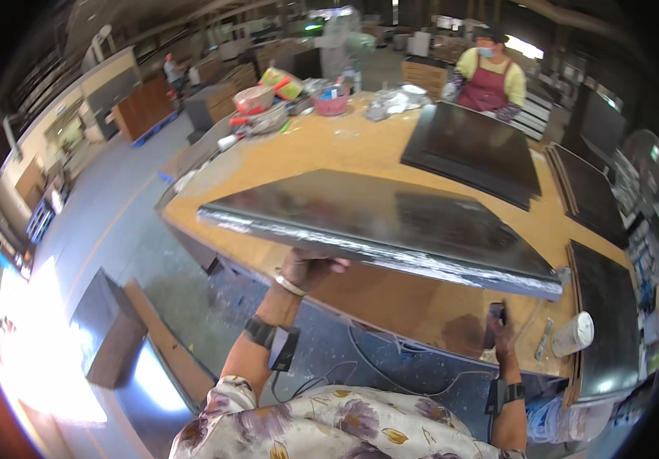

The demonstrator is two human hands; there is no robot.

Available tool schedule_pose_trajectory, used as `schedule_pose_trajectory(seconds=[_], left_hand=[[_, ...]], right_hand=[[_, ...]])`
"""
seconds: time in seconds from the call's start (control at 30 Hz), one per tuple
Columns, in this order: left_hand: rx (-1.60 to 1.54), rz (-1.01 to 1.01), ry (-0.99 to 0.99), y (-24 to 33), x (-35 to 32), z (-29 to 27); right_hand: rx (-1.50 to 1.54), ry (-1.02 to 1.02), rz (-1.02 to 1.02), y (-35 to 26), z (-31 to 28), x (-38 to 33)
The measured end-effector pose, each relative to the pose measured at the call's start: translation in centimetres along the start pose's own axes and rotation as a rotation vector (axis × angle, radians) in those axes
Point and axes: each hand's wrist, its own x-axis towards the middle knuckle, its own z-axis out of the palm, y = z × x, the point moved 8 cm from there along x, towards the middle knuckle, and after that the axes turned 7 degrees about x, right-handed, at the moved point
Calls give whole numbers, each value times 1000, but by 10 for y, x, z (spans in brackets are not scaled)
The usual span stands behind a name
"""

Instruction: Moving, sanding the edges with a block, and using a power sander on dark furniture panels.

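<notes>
A dark glossy panel [360, 218] is tilted above the wooden worktable, its near long edge raised and streaked with light. My left hand [310, 269] holds it by that near edge, toward the left, with the fingers partly hidden beneath it. Lower down at the right, my right hand [504, 336] is closed around a small dark block [495, 312], apart from the panel. What kind of block it is I cannot make out. Beside that hand lie a flat narrow tool [544, 339] and a white tub [573, 334].
Another dark panel [471, 149] lies on the worktable [268, 161] at the far right. More panels [603, 321] stand along the right side. Bowls and a pink basket [330, 101] crowd the back edge. A person in a red apron [488, 80] stands beyond. Cables [391, 382] trail below.
</notes>
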Motion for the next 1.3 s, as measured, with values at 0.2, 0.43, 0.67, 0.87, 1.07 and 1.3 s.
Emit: schedule_pose_trajectory(seconds=[0.2,0.43,0.67,0.87,1.07,1.3], left_hand=[[49,-75,-88,4,5,-9],[41,-112,-177,-8,12,25],[168,-134,18,-36,15,1],[92,-168,-52,-38,24,-4],[41,-212,-117,-44,22,29],[195,-61,-139,-30,33,35]], right_hand=[[-244,-273,150,-93,51,-69],[-769,196,-879,-278,84,-96],[-824,-135,-1063,-286,273,-91],[-889,-197,-1155,-282,303,-90],[-998,331,-699,-282,41,-21],[-776,-56,-1051,-298,238,-56]])
